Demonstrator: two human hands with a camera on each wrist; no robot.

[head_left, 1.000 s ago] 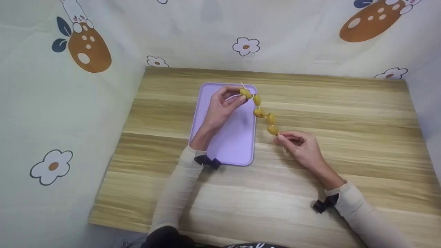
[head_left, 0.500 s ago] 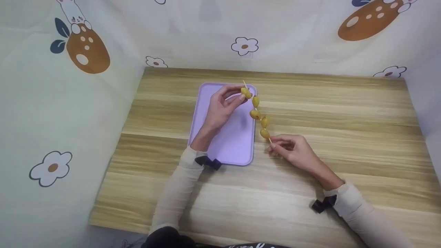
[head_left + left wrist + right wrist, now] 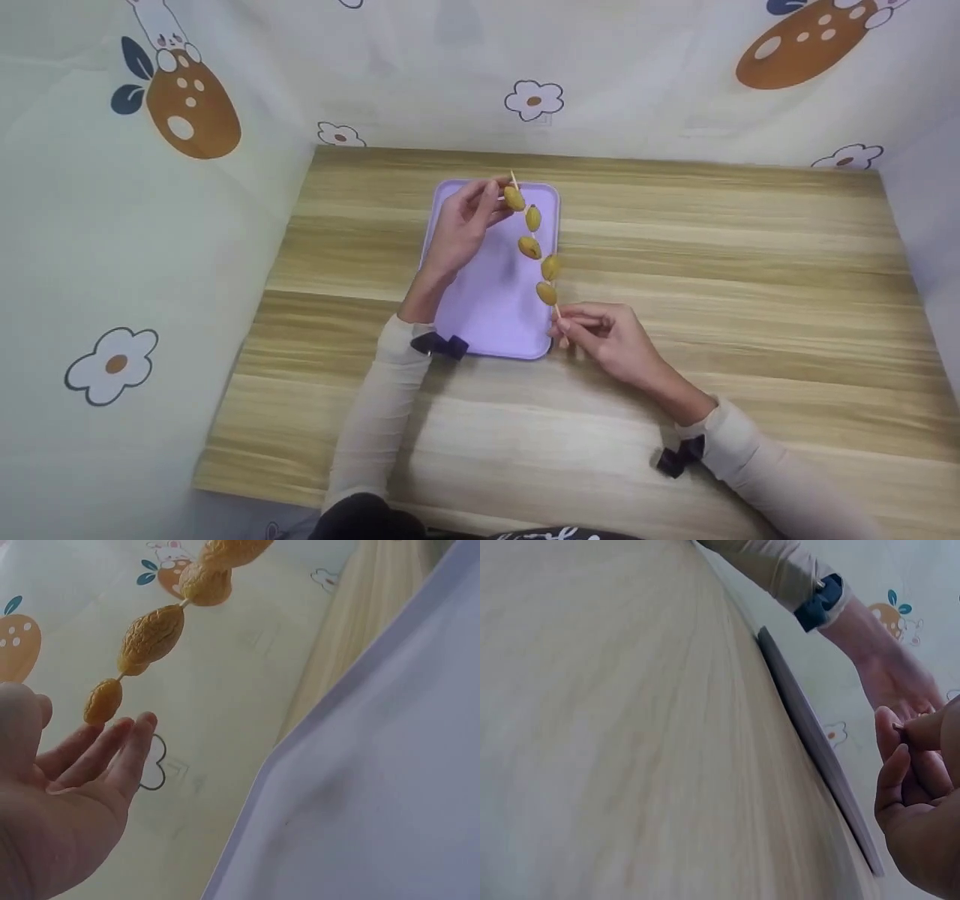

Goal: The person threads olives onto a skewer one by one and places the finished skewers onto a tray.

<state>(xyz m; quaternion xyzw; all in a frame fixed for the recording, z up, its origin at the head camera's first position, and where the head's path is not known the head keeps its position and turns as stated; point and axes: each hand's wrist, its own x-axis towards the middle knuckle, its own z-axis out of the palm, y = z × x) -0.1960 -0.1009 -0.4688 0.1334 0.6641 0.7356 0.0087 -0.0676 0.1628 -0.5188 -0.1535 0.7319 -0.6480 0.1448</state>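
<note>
A thin wooden skewer carries several wrinkled, yellow-brown oval pieces, spaced in a zigzag. It slants over the right side of a lilac tray. My right hand pinches its bare near end between thumb and fingers. By the far end is my left hand, its thumb lifted off the last piece. In the left wrist view, extended fingertips reach just beneath the smallest-looking piece. The right wrist view shows the stick's blunt end poking out of the pinch.
The tray lies on a wood-grain table. A pale patterned cloth hangs behind the table and along its left side. Dark clips sit on both sleeve cuffs.
The skewer has swung left over the tray, its near end carried left and toward the body by my right hand. My left hand has shifted slightly left and its thumb has come off the end piece.
</note>
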